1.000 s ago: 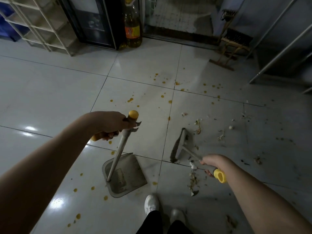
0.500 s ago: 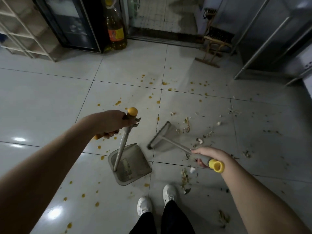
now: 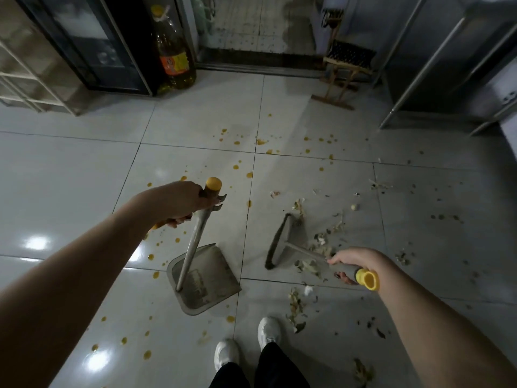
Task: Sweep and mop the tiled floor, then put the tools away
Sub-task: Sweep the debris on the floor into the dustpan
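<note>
My left hand grips the yellow-capped handle of a grey long-handled dustpan, whose pan sits flat on the white tiled floor ahead of my feet. My right hand holds the grey, yellow-tipped handle of a small broom. The broom head stands on the tiles to the right of the pan, apart from it. Scraps of pale debris lie around and right of the broom. Orange droplets spot the tiles.
A large oil bottle stands by a dark glass-door cabinet at the back left. A white lattice rack is far left. A small wooden stool and metal table legs are at the back right. My white shoes are near the bottom.
The broom head has swung from beside the dustpan's top edge to the right and turned side-on, with my right hand moving right. The dustpan and left hand stayed about where they were.
</note>
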Available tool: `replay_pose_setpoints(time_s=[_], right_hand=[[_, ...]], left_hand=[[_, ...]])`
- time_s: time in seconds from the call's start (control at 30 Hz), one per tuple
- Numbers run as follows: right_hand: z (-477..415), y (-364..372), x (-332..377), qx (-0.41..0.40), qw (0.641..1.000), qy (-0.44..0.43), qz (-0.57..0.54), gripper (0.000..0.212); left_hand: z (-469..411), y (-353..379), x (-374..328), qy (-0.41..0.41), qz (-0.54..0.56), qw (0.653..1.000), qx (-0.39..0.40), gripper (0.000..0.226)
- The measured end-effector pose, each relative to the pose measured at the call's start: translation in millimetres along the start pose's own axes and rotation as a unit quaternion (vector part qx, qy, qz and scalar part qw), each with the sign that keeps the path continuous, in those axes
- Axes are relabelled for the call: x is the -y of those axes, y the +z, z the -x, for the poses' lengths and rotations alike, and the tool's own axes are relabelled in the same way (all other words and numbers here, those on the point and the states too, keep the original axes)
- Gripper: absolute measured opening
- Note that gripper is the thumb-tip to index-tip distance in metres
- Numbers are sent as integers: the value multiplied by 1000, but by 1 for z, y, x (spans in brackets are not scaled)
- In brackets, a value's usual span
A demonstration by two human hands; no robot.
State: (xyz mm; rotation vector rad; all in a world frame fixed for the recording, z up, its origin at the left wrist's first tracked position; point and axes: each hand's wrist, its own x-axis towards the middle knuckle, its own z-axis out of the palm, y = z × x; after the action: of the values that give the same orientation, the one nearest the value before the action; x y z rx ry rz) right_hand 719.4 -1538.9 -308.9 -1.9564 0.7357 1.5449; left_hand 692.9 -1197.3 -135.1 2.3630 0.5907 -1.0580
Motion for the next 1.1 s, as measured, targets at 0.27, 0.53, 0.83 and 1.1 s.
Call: replay_pose_setpoints(time_s=[0.27,0.53,0.83,1.1], right_hand=[[17,-60,14,2,1000,-11,-10,23],[-3,-44,92,48,990,-55,-120,27],[-40,-32,219,50,980,-77,-176,18],[-44,-61,208,16,978,18,-207,24]], left_hand=[[-21,-16,-21,14,-26,999,-38,45],[-50,-58,-40,13,-27,999,-44,44],[-114,-117,-59,65,-39,996,35,50],[-147,-145,-84,118,-83,986,79,52]])
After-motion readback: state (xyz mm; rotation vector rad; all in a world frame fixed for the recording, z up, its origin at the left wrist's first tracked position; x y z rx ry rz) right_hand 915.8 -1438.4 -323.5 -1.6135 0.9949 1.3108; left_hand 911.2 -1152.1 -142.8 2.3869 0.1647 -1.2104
